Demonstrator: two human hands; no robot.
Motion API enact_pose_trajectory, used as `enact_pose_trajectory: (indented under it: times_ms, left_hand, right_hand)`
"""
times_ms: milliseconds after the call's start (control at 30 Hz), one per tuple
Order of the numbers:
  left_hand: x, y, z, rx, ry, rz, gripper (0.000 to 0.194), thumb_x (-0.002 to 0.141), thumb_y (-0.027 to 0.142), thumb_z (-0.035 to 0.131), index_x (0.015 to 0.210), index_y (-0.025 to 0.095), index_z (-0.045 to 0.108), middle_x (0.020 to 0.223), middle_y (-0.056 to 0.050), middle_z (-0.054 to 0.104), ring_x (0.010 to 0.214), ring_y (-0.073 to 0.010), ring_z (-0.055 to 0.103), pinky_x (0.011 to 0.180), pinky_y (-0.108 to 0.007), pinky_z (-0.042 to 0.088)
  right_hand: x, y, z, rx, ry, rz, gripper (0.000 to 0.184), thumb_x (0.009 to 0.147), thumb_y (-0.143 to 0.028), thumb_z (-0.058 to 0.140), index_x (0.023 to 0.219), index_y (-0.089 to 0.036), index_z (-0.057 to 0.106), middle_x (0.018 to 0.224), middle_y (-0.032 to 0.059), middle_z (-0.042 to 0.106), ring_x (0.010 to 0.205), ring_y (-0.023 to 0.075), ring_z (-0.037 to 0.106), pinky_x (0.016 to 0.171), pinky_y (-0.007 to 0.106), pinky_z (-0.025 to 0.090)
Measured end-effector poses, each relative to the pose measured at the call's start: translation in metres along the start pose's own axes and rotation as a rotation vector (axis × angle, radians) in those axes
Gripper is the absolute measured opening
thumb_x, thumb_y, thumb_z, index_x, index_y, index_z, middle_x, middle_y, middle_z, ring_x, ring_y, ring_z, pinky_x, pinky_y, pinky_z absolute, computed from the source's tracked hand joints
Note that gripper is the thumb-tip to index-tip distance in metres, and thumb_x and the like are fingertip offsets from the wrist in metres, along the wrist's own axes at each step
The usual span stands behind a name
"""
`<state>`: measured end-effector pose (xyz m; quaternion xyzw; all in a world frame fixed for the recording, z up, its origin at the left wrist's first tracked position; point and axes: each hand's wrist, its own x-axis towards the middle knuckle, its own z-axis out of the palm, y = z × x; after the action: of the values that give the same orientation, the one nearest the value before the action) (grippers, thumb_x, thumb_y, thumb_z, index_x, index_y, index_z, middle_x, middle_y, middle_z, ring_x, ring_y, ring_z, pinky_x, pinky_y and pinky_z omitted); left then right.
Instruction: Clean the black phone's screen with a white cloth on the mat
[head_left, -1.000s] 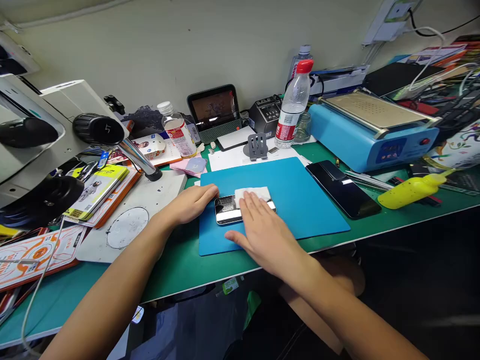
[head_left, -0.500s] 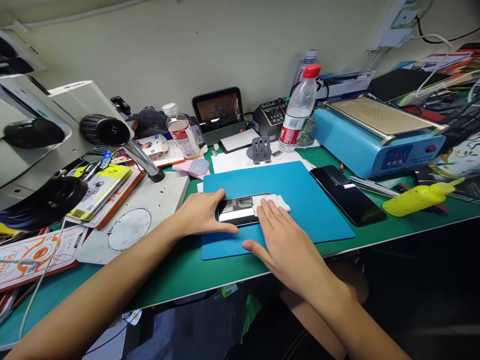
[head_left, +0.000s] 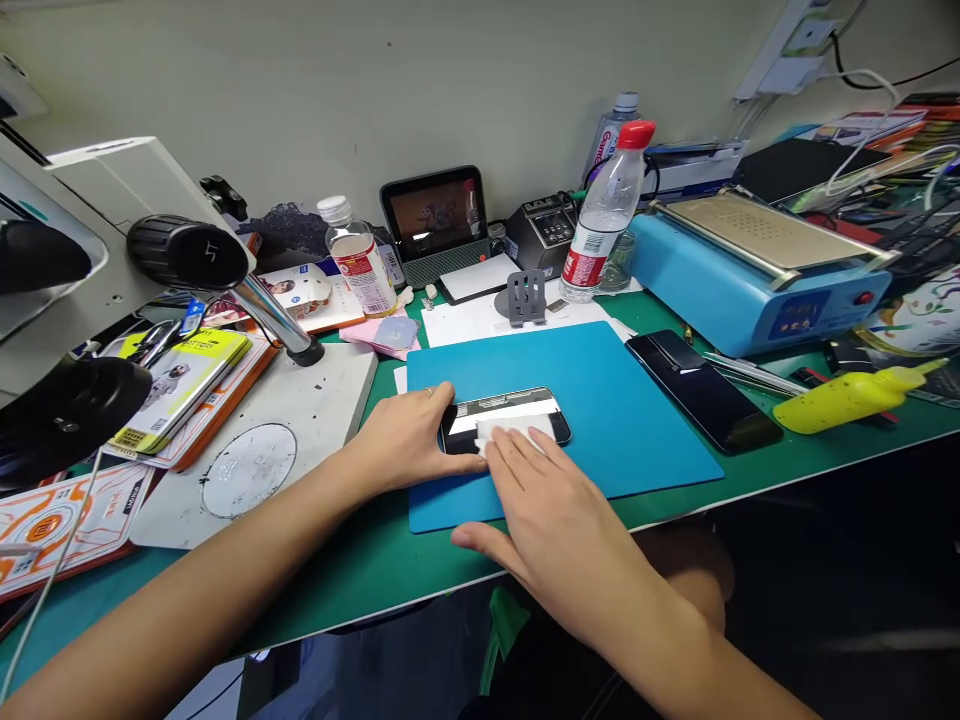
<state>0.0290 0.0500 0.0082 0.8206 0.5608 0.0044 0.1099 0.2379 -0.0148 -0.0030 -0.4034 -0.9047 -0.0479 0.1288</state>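
Observation:
A smartphone (head_left: 517, 404) lies face up on the blue mat (head_left: 585, 370), its glossy dark surface streaked with bright reflections. My left hand (head_left: 405, 435) grips its left end, with the thumb along the near edge and the fingers at the far edge. Beneath the fingertips of my right hand (head_left: 559, 510) is a folded white tissue (head_left: 517, 430), pressed flat against the near part of the phone's surface. The right thumb points away to the left, over the mat's near edge. My right fingers cover part of the tissue.
A larger dark phone (head_left: 701, 390) and a yellow squeeze bottle (head_left: 847, 402) lie to the right. Behind them stands a blue heating-plate machine (head_left: 720, 280). A red-capped bottle (head_left: 592, 235) stands behind the mat. A microscope stand's white base (head_left: 322, 400) is at left.
My right hand has slid the tissue left and toward me across the phone, uncovering its right end. My left hand keeps its hold. The view has shifted slightly.

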Motion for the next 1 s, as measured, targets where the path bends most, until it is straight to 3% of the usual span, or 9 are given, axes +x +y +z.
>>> enact_pose_trajectory:
  times_ms: [167, 300, 433, 533, 767, 1000]
  left_hand:
    - [0.000, -0.002, 0.000, -0.011, -0.027, 0.008, 0.065, 0.078, 0.086, 0.055, 0.093, 0.025, 0.038, 0.091, -0.007, 0.069, 0.086, -0.0346, 0.069, 0.060, -0.036, 0.040]
    - [0.002, -0.002, -0.001, -0.017, -0.043, -0.006, 0.064, 0.079, 0.085, 0.055, 0.091, 0.025, 0.036, 0.089, -0.008, 0.068, 0.084, -0.0342, 0.069, 0.058, -0.035, 0.038]
    - [0.004, -0.001, -0.001, -0.053, -0.063, -0.016, 0.065, 0.078, 0.085, 0.056, 0.090, 0.025, 0.035, 0.085, -0.006, 0.067, 0.078, -0.0323, 0.068, 0.056, -0.034, 0.036]
    - [0.003, -0.001, -0.002, -0.062, -0.066, -0.016, 0.065, 0.077, 0.085, 0.057, 0.090, 0.025, 0.036, 0.084, -0.004, 0.067, 0.078, -0.0315, 0.068, 0.057, -0.034, 0.037]
    - [0.002, 0.002, -0.004, -0.034, -0.071, -0.024, 0.060, 0.079, 0.079, 0.061, 0.094, 0.025, 0.039, 0.088, -0.005, 0.067, 0.082, -0.0317, 0.068, 0.059, -0.034, 0.039]
    - [0.003, 0.004, -0.003, -0.052, -0.089, -0.043, 0.059, 0.082, 0.080, 0.056, 0.094, 0.025, 0.038, 0.091, -0.005, 0.068, 0.083, -0.0318, 0.068, 0.061, -0.034, 0.040]
  right_hand:
    - [-0.009, 0.012, -0.005, -0.081, 0.033, -0.010, 0.073, 0.106, -0.058, 0.030, 0.132, 0.000, 0.067, 0.137, 0.0232, 0.068, 0.125, 0.0336, 0.068, 0.112, 0.051, 0.049]
    - [0.011, 0.024, -0.001, -0.069, 0.031, 0.020, 0.072, 0.105, -0.057, 0.035, 0.130, 0.002, 0.067, 0.133, 0.0252, 0.070, 0.123, 0.0347, 0.069, 0.109, 0.051, 0.051]
    - [0.034, 0.034, 0.005, 0.010, -0.009, 0.079, 0.060, 0.106, -0.052, 0.040, 0.131, -0.005, 0.067, 0.137, 0.0201, 0.069, 0.127, 0.0319, 0.067, 0.109, 0.051, 0.051]
    - [0.033, 0.036, 0.006, 0.006, 0.003, 0.077, 0.053, 0.106, -0.048, 0.044, 0.131, -0.007, 0.067, 0.139, 0.0188, 0.068, 0.127, 0.0305, 0.067, 0.109, 0.049, 0.051]
    - [-0.001, 0.025, 0.006, -0.128, 0.075, 0.060, 0.057, 0.108, -0.046, 0.037, 0.132, -0.005, 0.068, 0.137, 0.0191, 0.069, 0.123, 0.0297, 0.069, 0.101, 0.044, 0.056]
    - [0.026, 0.041, 0.014, -0.143, 0.027, 0.092, 0.062, 0.104, -0.052, 0.047, 0.138, -0.001, 0.063, 0.141, 0.0208, 0.066, 0.129, 0.0330, 0.065, 0.106, 0.047, 0.053]
